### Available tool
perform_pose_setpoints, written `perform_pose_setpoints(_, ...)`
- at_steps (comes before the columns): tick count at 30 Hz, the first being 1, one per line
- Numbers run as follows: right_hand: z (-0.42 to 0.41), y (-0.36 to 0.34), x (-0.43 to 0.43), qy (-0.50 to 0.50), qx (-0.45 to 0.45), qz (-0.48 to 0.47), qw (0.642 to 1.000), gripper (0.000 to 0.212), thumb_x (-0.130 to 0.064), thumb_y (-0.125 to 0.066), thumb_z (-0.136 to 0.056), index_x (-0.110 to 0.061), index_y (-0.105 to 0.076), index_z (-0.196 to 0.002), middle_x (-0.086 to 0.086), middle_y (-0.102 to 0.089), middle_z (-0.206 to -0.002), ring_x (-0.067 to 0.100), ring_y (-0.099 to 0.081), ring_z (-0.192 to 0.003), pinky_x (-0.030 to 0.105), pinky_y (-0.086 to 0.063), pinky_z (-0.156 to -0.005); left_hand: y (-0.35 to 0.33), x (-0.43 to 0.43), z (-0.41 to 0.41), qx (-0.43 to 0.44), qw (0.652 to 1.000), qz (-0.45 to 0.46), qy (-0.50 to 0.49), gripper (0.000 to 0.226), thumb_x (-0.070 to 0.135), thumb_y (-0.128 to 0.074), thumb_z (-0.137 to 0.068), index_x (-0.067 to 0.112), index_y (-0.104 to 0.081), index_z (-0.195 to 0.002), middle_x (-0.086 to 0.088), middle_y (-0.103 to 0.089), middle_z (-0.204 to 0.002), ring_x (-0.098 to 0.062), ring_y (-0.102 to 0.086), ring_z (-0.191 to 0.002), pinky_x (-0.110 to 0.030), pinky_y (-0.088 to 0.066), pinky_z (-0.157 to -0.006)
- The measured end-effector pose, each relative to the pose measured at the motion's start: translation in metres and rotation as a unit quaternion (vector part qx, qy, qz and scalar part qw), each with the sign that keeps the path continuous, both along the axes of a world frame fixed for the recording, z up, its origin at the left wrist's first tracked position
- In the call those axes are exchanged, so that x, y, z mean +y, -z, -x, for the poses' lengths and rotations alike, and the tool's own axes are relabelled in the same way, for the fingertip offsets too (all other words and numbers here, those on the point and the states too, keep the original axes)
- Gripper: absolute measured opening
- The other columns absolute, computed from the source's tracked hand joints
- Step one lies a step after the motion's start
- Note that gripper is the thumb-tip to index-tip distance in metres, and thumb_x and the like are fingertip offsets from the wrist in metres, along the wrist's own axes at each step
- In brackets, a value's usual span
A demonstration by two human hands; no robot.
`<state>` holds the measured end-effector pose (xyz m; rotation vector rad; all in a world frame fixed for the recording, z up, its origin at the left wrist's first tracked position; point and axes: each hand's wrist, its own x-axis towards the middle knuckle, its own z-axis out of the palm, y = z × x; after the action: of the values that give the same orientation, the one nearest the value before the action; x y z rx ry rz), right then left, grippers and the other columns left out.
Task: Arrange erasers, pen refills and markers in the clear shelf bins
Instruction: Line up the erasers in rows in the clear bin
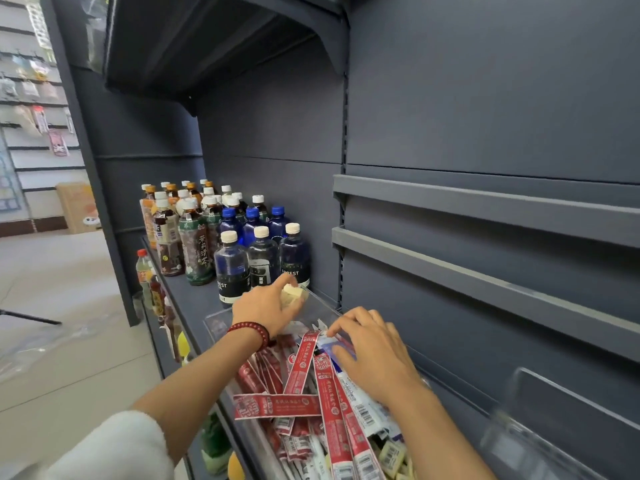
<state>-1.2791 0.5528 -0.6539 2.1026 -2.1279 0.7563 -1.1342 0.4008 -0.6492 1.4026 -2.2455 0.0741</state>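
Sleeve (114, 445), white and soft, sat nearest at seven o'clock, with a bare forearm running up from it toward one o'clock. At five o'clock a few wrapped erasers (393, 457), pale yellow with barcodes, lay at the near end of a clear bin (320, 301). Piled just beyond them were long red pen refill packets (325, 393), crossed over one another, with some blue-and-white ones among them. Off at four o'clock stood a second clear bin (540, 420), too blurred to read.

The right hand (374, 351) lay palm down on the pile, fingers spread and lightly bent, tips touching the packet tops. Whether it had pinched one I could not tell.

At eleven o'clock from it, the left hand (266, 306), a dark red bead bracelet (251, 332) on its wrist, reached over the bin's far end. Its fingers were curled round a pale yellow eraser (292, 294), held just above the far wall.

Farther along the grey shelf (194, 292), toward eleven o'clock, stood rows of drink bottles (242, 251): dark blue ones in front, tea bottles behind. Overhead at twelve o'clock hung a dark upper shelf (207, 46).
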Motion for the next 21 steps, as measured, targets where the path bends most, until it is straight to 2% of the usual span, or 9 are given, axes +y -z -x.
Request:
perform_pose_setpoints(3,0.011,-0.020,0.011,0.013,-0.038,0.020,0.999,0.020,-0.038,-0.051,-0.096,-0.037,-0.055,-0.116,-0.015,-0.050,-0.125,0.008,-0.044,-0.119,0.030,-0.036,-0.101,-0.028,0.009,-0.007,0.044,0.999,-0.013,0.024,0.037,0.071,-0.037,-0.086,0.043,-0.044,-0.110,0.000,-0.066,-0.087,-0.026,-0.064,-0.082,-0.033,-0.052,-0.069)
perform_pose_setpoints(6,0.018,-0.057,0.029,0.024,-0.116,0.050,0.992,0.022,-0.044,-0.050,-0.096,-0.035,-0.055,-0.115,-0.014,-0.053,-0.119,0.007,-0.052,-0.109,0.035,-0.045,-0.095,-0.068,0.032,-0.013,0.091,0.991,0.009,0.099,0.031,0.067,-0.041,-0.087,0.044,-0.043,-0.107,0.002,-0.065,-0.081,-0.024,-0.063,-0.077,-0.033,-0.051,-0.067)
perform_pose_setpoints(10,0.020,-0.103,0.083,0.031,-0.166,0.026,0.985,0.037,-0.049,-0.044,-0.097,-0.031,-0.049,-0.129,-0.014,-0.060,-0.117,0.002,-0.060,-0.092,0.018,-0.045,-0.082,-0.102,0.102,0.002,0.117,0.965,0.039,0.230,0.038,0.071,-0.038,-0.081,0.046,-0.041,-0.109,0.013,-0.059,-0.069,-0.018,-0.061,-0.065,-0.033,-0.052,-0.062)
perform_pose_setpoints(12,0.018,-0.118,0.120,0.044,-0.160,0.014,0.986,0.042,-0.051,-0.043,-0.096,-0.034,-0.042,-0.134,-0.020,-0.060,-0.111,-0.002,-0.061,-0.088,0.018,-0.045,-0.079,-0.110,0.140,0.017,0.104,0.955,0.054,0.273,0.037,0.070,-0.038,-0.082,0.046,-0.040,-0.110,0.019,-0.052,-0.065,-0.018,-0.060,-0.065,-0.033,-0.051,-0.061)
perform_pose_setpoints(14,0.019,-0.130,0.163,0.062,-0.140,0.012,0.988,0.043,-0.050,-0.045,-0.095,-0.037,-0.038,-0.136,-0.023,-0.061,-0.103,-0.003,-0.060,-0.080,0.018,-0.046,-0.075,-0.118,0.176,0.036,0.106,0.940,0.075,0.315,0.037,0.069,-0.037,-0.082,0.046,-0.038,-0.111,0.017,-0.052,-0.066,-0.019,-0.061,-0.068,-0.033,-0.050,-0.063)
perform_pose_setpoints(18,0.028,-0.156,0.255,0.138,-0.132,0.056,0.980,0.034,-0.045,-0.048,-0.096,-0.041,-0.044,-0.129,-0.015,-0.066,-0.100,0.001,-0.064,-0.089,0.024,-0.048,-0.084,-0.133,0.256,0.076,0.143,0.896,0.082,0.412,0.033,0.061,-0.046,-0.086,0.046,-0.039,-0.114,0.012,-0.063,-0.081,-0.021,-0.062,-0.077,-0.031,-0.046,-0.063)
perform_pose_setpoints(21,0.035,-0.164,0.320,0.192,-0.180,0.106,0.959,0.024,-0.040,-0.055,-0.093,-0.040,-0.053,-0.118,-0.007,-0.070,-0.093,0.007,-0.068,-0.087,0.028,-0.051,-0.074,-0.141,0.313,0.100,0.149,0.863,0.097,0.473,0.035,0.061,-0.046,-0.086,0.044,-0.038,-0.115,0.012,-0.067,-0.088,-0.022,-0.063,-0.077,-0.030,-0.043,-0.062)
